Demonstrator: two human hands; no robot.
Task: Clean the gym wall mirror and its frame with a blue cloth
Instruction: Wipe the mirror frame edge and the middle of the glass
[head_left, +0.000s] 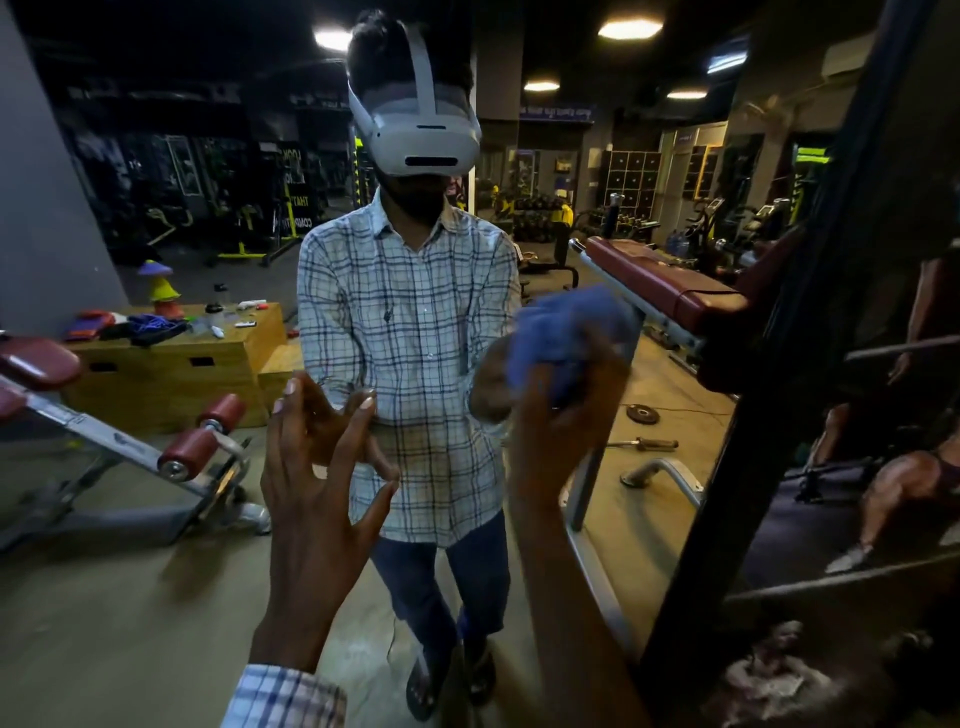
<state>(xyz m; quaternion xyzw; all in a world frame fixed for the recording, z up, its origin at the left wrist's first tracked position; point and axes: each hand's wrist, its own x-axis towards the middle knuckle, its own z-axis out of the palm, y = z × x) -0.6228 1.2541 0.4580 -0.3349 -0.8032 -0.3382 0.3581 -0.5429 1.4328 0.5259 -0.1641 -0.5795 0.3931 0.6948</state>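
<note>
The wall mirror (156, 545) fills most of the view and reflects me in a checked shirt and the gym behind me. Its black frame (727, 467) runs as a slanted dark bar down the right side. My right hand (561, 415) is raised against the glass, shut on a bunched blue cloth (566, 332) that looks blurred. My left hand (317, 467) is up in front of the mirror with fingers spread, holding nothing; whether it touches the glass is unclear.
The glass reflects an incline bench with maroon rollers (202, 441) at left, a wooden box (171, 364) with clutter on top, and a maroon padded bench (660, 280) at right. Beyond the frame is a poster of a muscular figure (904, 488).
</note>
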